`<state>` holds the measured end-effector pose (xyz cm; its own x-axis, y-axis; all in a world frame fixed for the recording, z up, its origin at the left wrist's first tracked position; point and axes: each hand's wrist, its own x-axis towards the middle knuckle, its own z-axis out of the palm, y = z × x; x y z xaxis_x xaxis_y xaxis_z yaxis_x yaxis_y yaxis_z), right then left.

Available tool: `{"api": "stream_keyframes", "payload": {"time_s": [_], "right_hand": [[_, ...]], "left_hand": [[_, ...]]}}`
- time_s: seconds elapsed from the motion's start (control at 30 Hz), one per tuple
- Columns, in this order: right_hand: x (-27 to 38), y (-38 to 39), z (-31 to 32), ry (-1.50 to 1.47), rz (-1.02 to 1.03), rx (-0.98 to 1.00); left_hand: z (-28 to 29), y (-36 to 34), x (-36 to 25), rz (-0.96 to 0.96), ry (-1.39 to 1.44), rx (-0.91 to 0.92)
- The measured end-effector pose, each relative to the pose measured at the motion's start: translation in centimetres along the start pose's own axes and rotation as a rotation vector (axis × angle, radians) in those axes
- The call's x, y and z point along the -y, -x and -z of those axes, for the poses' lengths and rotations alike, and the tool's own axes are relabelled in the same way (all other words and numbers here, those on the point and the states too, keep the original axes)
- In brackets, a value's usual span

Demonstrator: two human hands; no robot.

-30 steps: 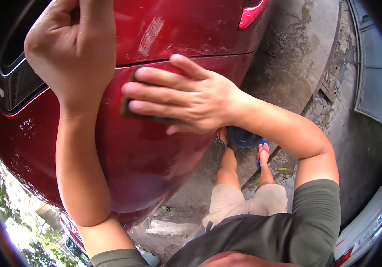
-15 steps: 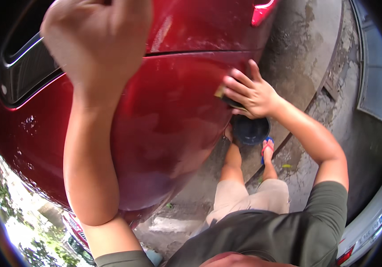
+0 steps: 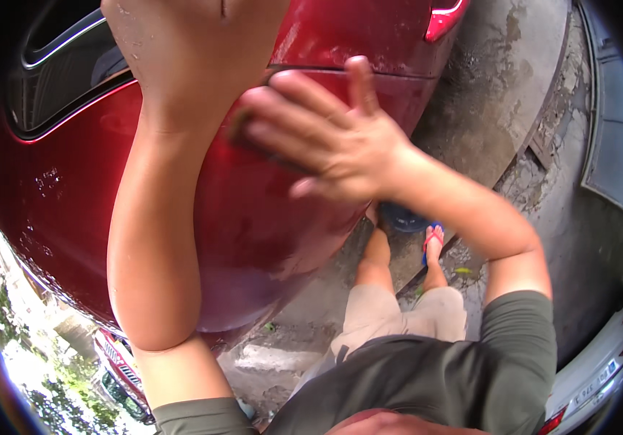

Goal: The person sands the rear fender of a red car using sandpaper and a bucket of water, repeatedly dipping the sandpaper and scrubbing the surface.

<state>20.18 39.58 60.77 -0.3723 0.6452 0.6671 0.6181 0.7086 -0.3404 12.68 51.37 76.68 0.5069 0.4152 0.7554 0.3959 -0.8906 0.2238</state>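
Pad held under right hand, over red car's panel

Blurred dark pad (image 3: 237,127) with brownish edge seen over the red car (image 3: 268,239), just below the panel seam (image 3: 406,74); contact with the paint is mostly hidden by the fingers. Pad is held under the right hand (image 3: 329,141), palm down, fingers nearly straight, outermost finger splayed, thumb set apart; nothing else seen held. Left hand (image 3: 192,51) is raised over the car, near its dark window (image 3: 72,83); fingers are cut off at the top edge, so how far open, and whether anything is held, cannot be told. Droplets are seen on its skin. Chalky marks are shown on the car above the seam. Beside the car, right of it, a dark blue bucket (image 3: 404,219) is partly covered by the right forearm; near it a sandalled foot (image 3: 433,243) is seen on stained concrete (image 3: 489,80). Well right of the car, a white vehicle (image 3: 594,380) is partly shown.
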Motion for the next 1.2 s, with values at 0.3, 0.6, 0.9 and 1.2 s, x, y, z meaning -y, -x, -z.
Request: {"api": "stream_keyframes", "payload": {"time_s": [0.3,0.6,0.9,1.2], "right_hand": [[6.6,1.5,-2.7,-0.214,-0.527,-0.207],[13.2,-1.7,-2.5,-0.108,-0.445,-0.267],[18.0,-7.5,0.7,-0.135,-0.638,-0.094],[15.6,-7.0,1.2,0.007,-0.829,-0.103]], "left_hand": [[-0.9,-0.8,-0.8,0.010,-0.009,-0.037],[0.5,-2.4,0.1,0.099,-0.052,0.148],[2.9,-6.8,0.8,0.129,0.105,0.152],[1.1,-7.8,1.6,0.124,0.453,0.146]]}}
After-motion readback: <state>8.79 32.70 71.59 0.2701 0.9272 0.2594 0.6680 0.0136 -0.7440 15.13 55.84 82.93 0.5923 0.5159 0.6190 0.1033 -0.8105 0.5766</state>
